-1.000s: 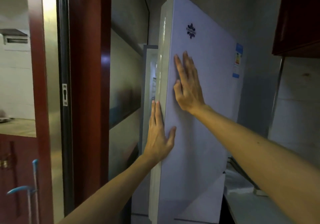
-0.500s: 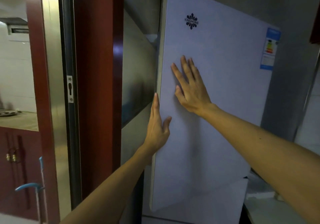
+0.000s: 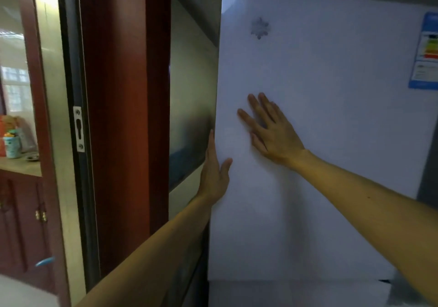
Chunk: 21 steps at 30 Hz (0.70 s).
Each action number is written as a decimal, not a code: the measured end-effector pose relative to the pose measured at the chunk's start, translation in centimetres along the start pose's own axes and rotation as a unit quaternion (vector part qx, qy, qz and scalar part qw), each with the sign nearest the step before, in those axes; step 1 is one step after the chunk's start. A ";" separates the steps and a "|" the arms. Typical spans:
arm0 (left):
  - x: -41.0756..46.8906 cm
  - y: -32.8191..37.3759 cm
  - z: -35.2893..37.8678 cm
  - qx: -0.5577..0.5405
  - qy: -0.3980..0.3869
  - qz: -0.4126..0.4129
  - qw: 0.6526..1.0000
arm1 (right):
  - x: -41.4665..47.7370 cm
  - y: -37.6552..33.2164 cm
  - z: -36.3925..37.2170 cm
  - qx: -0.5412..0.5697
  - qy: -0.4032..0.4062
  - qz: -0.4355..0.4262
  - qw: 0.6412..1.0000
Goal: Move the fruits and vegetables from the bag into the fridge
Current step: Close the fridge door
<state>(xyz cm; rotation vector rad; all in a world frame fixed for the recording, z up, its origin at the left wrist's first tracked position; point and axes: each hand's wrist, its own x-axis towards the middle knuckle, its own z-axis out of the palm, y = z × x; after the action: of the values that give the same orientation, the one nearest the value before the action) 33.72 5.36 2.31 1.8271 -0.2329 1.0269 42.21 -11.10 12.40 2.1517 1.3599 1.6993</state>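
Upper fridge door [image 3: 331, 140], white, fills the right half of the view; its left edge stands upright beside a grey wall panel [image 3: 189, 93]. Whether the door is fully seated against the cabinet cannot be told.

Right hand [image 3: 272, 133]: laid flat on the door's front face, near the left edge at mid-height, fingers straight and spread, pointing up and left. It grips nothing.

Left hand [image 3: 214, 176]: placed at the door's left edge, just below the right hand, the 2 hands close but apart. Its fingers are straight and pressed together along the edge, and the thumb lies apart from them on the front face.

On the door: a blurred dark logo [image 3: 260, 28] near the top left; an energy label [image 3: 425, 53] with a blue border at the top right. Below the door, the top of a second white door [image 3: 296, 293].

Left of the door, beyond the wall panel: a red-brown door frame [image 3: 123, 117] with a metal strike plate [image 3: 79, 129]. Farther left, a counter [image 3: 19, 165] bearing a pale green cup [image 3: 11, 146], above a dark red cabinet [image 3: 21, 223].
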 end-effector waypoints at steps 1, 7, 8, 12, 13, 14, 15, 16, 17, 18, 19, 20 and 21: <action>0.5 -0.5 0.1 -0.001 0.002 0.000 1.000 | 0.2 0.1 0.8 0.002 0.009 0.000 1.000; 2.7 -2.6 0.8 -0.020 0.006 -0.013 1.000 | 1.0 0.8 4.3 -0.030 0.048 -0.002 0.998; 3.0 -2.8 0.8 -0.023 0.004 -0.017 1.000 | 1.1 0.8 4.7 -0.031 0.047 -0.002 0.998; 4.3 -3.7 1.3 -0.015 0.004 -0.017 1.000 | 1.5 1.2 6.4 -0.041 0.043 0.006 0.998; 4.6 -4.0 1.4 -0.014 0.004 -0.015 1.000 | 1.5 1.3 6.7 -0.043 0.041 0.008 0.998; 5.0 -4.4 1.5 -0.014 0.004 -0.015 1.000 | 1.6 1.4 7.1 -0.044 0.038 0.010 0.998; 5.4 -4.7 1.6 -0.016 0.003 -0.015 1.000 | 1.7 1.6 7.4 -0.045 0.033 0.012 0.998; 5.7 -5.0 1.8 -0.017 0.001 -0.014 1.000 | 1.8 1.7 7.8 -0.047 0.028 0.013 0.998; 6.1 -5.4 1.9 -0.020 -0.001 -0.013 1.000 | 1.8 1.8 8.2 -0.051 0.022 0.013 0.998; 6.4 -5.7 2.1 -0.025 -0.003 -0.016 1.000 | 1.9 1.9 8.6 -0.056 0.018 0.015 0.998; 6.7 -6.0 2.2 -0.028 -0.005 -0.019 0.999 | 1.9 2.1 9.0 -0.059 0.015 0.016 0.998; 7.1 -6.3 2.4 -0.030 -0.004 -0.022 0.999 | 2.0 2.2 9.4 -0.060 0.013 0.018 0.998; 7.4 -6.6 2.6 -0.031 -0.003 -0.023 0.999 | 2.0 2.3 9.7 -0.063 0.012 0.019 0.998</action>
<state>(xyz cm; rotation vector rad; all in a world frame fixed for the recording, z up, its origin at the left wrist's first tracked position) 43.41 8.50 2.97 1.7724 -0.2224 0.9713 51.45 -6.88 11.46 2.1088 1.1891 1.7776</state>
